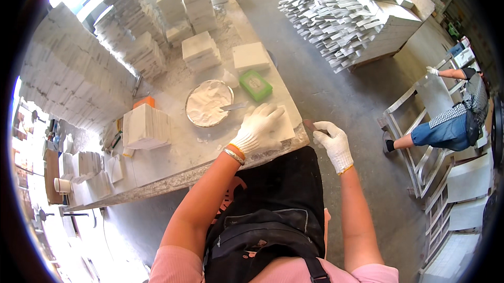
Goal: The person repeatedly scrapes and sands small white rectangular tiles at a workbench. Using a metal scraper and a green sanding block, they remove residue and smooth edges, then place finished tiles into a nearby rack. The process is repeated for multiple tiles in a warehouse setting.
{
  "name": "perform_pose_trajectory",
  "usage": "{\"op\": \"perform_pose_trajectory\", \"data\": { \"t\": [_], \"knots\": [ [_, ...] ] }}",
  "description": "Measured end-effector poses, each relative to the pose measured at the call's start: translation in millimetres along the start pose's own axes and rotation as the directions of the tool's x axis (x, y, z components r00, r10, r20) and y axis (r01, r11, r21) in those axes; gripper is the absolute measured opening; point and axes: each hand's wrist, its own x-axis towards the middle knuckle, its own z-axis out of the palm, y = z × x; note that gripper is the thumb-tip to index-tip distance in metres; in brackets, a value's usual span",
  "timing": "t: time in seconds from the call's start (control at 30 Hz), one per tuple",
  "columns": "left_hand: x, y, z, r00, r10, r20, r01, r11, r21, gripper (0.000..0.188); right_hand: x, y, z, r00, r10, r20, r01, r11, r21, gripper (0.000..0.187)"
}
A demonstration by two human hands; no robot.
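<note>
Bowl (pixel 208 125) of white paste (pixel 206 100) sits on the counter (pixel 170 163), a blade (pixel 235 106) jutting over its right rim. Right of the bowl, the left hand (pixel 258 126) lies over a tile (pixel 285 126), fingers loosely spread. Farther right, past the counter, the right hand's (pixel 333 144) fingers pinch a small brown tool (pixel 310 125).

Site: stone-tile workshop.
Over my feed I log veined tile stacks (pixel 79 73), dusty workbench (pixel 163 165), dish of white compound (pixel 206 102), piled stone strips (pixel 336 15), concrete floor (pixel 333 94).
</note>
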Motion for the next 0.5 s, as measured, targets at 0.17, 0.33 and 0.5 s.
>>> {"op": "perform_pose_trajectory", "data": {
  "t": [0.17, 0.33, 0.5],
  "knots": [
    [-1, 6, 15, 0.989, -0.081, -0.121, 0.094, 0.990, 0.102, 0.094, -5, -8, 18, 0.990, 0.085, -0.111, -0.088, 0.996, -0.027, 0.020],
    [-6, 9, 11, 0.980, -0.166, -0.110, 0.169, 0.985, 0.017, 0.090, -8, -19, 28, 0.992, 0.023, -0.123, -0.047, 0.980, -0.192, 0.023],
    [-30, 1, -8, 0.952, -0.298, -0.077, 0.301, 0.952, 0.044, 0.087, 0, -18, 42, 0.982, -0.148, -0.116, 0.128, 0.977, -0.170, 0.031]
  ]
}}
